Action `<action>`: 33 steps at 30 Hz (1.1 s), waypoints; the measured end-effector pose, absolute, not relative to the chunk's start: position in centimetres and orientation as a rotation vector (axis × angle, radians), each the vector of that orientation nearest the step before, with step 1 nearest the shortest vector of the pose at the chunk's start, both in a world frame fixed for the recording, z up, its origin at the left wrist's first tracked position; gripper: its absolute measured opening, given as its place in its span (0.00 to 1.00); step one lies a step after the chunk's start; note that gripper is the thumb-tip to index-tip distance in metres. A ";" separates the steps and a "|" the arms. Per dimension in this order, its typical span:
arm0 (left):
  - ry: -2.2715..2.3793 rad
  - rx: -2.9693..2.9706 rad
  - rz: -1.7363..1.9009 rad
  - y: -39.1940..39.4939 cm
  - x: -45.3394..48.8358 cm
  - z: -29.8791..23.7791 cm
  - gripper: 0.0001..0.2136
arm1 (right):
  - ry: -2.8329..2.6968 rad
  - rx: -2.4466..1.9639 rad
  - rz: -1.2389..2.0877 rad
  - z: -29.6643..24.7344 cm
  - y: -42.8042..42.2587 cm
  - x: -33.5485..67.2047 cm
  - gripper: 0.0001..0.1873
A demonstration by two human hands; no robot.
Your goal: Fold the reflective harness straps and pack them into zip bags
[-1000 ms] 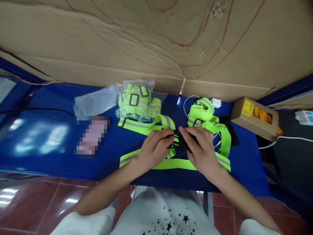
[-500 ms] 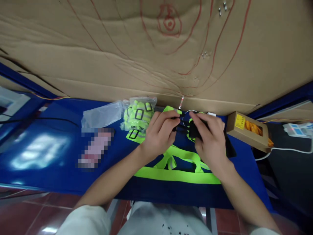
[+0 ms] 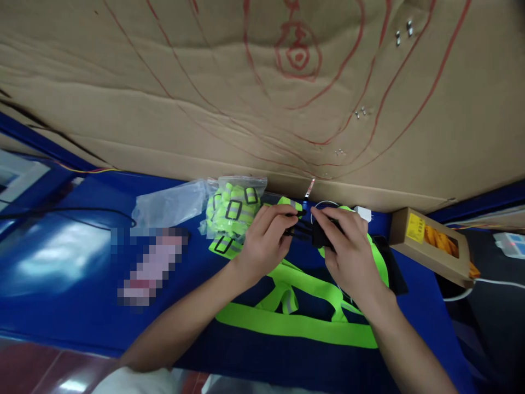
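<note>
Both my hands are raised above a blue table (image 3: 61,257), working on a neon yellow-green reflective strap harness (image 3: 303,323). My left hand (image 3: 266,235) pinches a black strap end beside a yellow band. My right hand (image 3: 344,246) is closed round a black buckle piece (image 3: 318,236) joined to that strap. The harness's long bands hang down from my hands and lie across the table's near edge. Just left of my left hand sits a clear bag of folded neon straps (image 3: 233,210) with black buckles.
An empty clear plastic bag (image 3: 172,202) lies further left, and a pixelated pink object (image 3: 150,265) lies beside it. A cardboard box with orange contents (image 3: 430,243) stands at the right, near white cables and a charger (image 3: 363,212). A large cardboard sheet (image 3: 262,87) with red lines rises behind.
My hands lifted the buckle and strap off the table and away from me toward the cardboard wall. The harness bands now trail below them. The view tilted upward.
</note>
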State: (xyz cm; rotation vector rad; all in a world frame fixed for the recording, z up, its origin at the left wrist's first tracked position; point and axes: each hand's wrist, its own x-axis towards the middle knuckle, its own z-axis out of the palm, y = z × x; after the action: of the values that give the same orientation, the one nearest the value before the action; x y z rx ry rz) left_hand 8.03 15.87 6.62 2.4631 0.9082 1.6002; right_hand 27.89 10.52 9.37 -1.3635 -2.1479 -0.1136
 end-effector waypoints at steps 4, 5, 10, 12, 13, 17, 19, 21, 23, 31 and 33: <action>0.891 2.513 1.569 15.7 8.5 6.5 0.11 | -2.147 -1.383 -0.093 8.9 10.5 27.6 0.41; 0.880 2.537 1.572 15.5 8.7 6.4 0.11 | -2.145 -1.401 -0.105 8.8 10.4 27.4 0.41; 0.885 2.620 1.473 14.3 9.7 6.2 0.12 | -2.157 -1.520 -0.103 8.3 10.1 26.5 0.42; 0.844 2.603 1.389 14.4 9.5 6.9 0.12 | -2.162 -1.497 -0.062 8.6 10.3 27.1 0.43; 0.798 2.592 1.334 14.6 9.2 7.5 0.13 | -2.156 -1.469 -0.032 8.9 10.4 27.6 0.44; 0.680 2.504 1.133 15.8 7.0 10.6 0.34 | -2.120 -1.322 0.111 10.8 10.4 29.1 0.48; 0.649 2.391 1.051 16.2 6.2 11.6 0.44 | -2.079 -1.255 0.171 11.6 10.1 29.2 0.48; 0.581 2.212 0.930 16.1 6.0 11.7 0.49 | -2.007 -1.242 0.211 12.2 9.7 29.0 0.45; 0.530 1.995 0.854 15.8 6.4 11.2 0.46 | -1.911 -1.287 0.215 12.4 9.4 28.6 0.43; 0.284 1.040 0.516 14.9 9.4 8.1 0.32 | -1.628 -1.369 0.514 12.1 9.8 28.4 0.38; 0.282 0.951 0.364 14.6 9.4 8.1 0.27 | -1.608 -1.306 0.718 12.2 10.1 29.3 0.36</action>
State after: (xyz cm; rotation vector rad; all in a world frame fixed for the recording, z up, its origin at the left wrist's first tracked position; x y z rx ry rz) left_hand 9.41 14.64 8.11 0.9511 0.2818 0.3639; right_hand 29.27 10.10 12.24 -1.3060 -1.6084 0.7184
